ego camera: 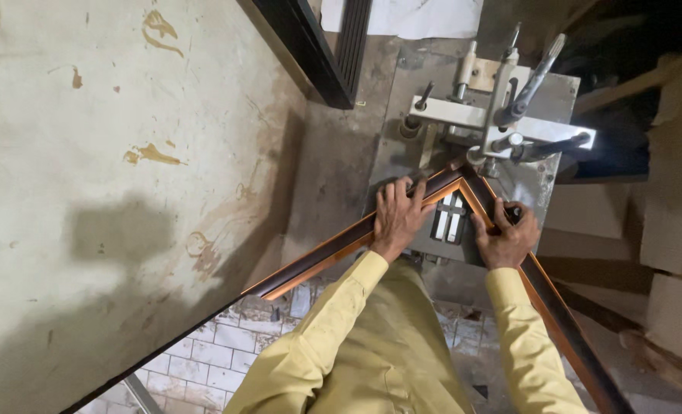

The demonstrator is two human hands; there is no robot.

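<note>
At centre right of the frame we hold two dark brown frame mouldings with orange inner edges, brought together as a mitred corner on the metal plate of a joining machine [544, 100]. The left moulding [318, 257] runs down toward lower left; the right moulding [563, 322] runs down toward lower right. Their cut ends meet at the corner [463, 175], directly under the machine's clamp head.

Progress, as we judge it: the two pieces are aligned and seated against each other. We cannot tell whether a fastener is already driven into the joint.

Our left hand [397, 218] lies palm down on the left moulding just beside the corner, fingers spread flat and pressing, not clenched. Our right hand [507, 236] grasps the right moulding, fingers curled over its outer edge. Both forearms in yellow sleeves reach up from the bottom of the frame. A stained pale counter [126, 153] fills the left half.
</note>
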